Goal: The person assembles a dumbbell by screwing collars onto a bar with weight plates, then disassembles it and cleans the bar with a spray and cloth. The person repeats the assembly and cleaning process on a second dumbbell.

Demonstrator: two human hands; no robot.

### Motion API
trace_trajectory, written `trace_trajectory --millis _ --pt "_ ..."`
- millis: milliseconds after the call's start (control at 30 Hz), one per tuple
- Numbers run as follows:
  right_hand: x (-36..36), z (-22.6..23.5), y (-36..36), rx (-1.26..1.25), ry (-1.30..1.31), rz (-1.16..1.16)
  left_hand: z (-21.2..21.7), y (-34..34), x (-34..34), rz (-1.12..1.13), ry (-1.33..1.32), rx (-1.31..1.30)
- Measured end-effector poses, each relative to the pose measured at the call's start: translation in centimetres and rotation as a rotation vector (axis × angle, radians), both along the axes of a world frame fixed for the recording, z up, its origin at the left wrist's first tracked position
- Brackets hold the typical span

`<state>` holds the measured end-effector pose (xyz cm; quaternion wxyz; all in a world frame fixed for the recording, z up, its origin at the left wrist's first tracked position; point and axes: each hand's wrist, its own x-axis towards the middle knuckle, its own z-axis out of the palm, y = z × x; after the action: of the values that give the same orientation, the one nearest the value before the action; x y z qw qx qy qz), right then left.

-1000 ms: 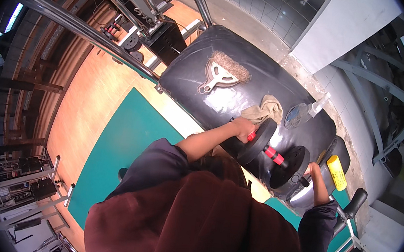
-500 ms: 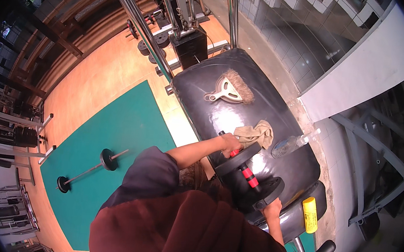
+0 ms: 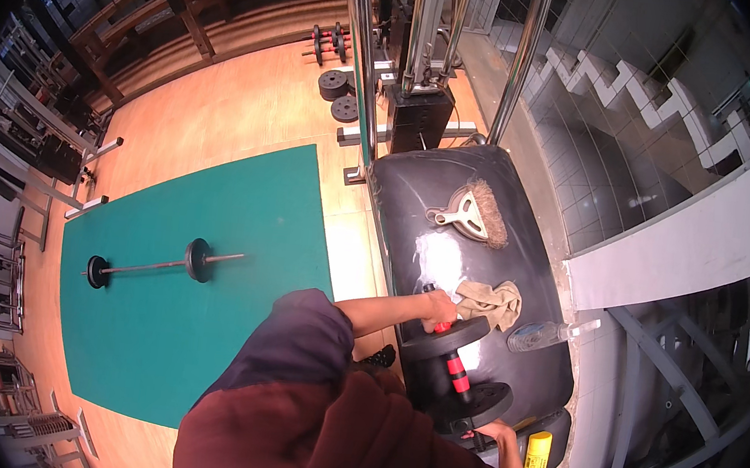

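A dumbbell with a red and black bar point(image 3: 457, 371) and black weight plates lies over the black padded bench. My left hand point(image 3: 440, 310) is closed around the bar's far end, just beyond the larger plate point(image 3: 446, 337). At the near end, my right hand point(image 3: 493, 432) grips the end of the dumbbell below the smaller plate point(image 3: 487, 401); its fingers are partly hidden. A crumpled tan cloth point(image 3: 497, 304) lies right of my left hand. Beside it, a clear plastic bottle point(image 3: 536, 336) rests on its side.
Farther up the black bench point(image 3: 416, 188) lies a cream hand brush point(image 3: 477, 216). A yellow bottle point(image 3: 537, 461) is near my right forearm. To the left, a barbell point(image 3: 148, 265) rests on a green mat point(image 3: 181, 342). Metal posts and a weight stack point(image 3: 416, 120) stand beyond the bench.
The view has turned, so the bench and mat appear shifted. My right hand has moved from the side of the near plate to below it; my left hand keeps its hold on the bar.
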<state>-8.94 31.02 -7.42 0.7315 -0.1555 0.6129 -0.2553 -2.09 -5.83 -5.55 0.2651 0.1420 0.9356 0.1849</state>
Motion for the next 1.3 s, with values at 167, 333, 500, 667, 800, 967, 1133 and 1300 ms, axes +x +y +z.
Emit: trace_trajectory --millis 167,333,500,667,800,967,1133,1300 --pt "-0.8 3.0 -1.8 0.088 0.071 0.02 1.6 -1.2 5.3 0.137 0.086 0.094" --pt "2.7 5.4 -9.8 0.121 0.235 0.036 1.5 -7.0 12.4 0.346 0.104 0.186" --pt "6.8 6.6 -24.6 0.065 0.388 0.143 0.5 -17.4 21.1 0.511 0.094 0.165" --pt "9.4 6.8 -41.6 -0.1 0.418 0.461 1.0 -27.9 30.5 0.814 0.043 0.128" --pt "11.8 5.7 -54.4 -0.292 0.682 0.823 2.9 -35.2 36.9 1.007 -0.019 0.057" --pt "14.6 4.5 -69.6 -0.484 0.749 0.904 3.7 -44.5 41.3 1.206 -0.077 0.031" --pt "15.2 3.6 -85.4 -0.417 0.672 1.008 1.4 -56.3 42.3 1.293 -0.083 -0.086" --pt "13.9 3.5 -101.7 -0.49 0.737 1.044 2.1 -70.8 40.6 1.285 -0.208 -0.127"
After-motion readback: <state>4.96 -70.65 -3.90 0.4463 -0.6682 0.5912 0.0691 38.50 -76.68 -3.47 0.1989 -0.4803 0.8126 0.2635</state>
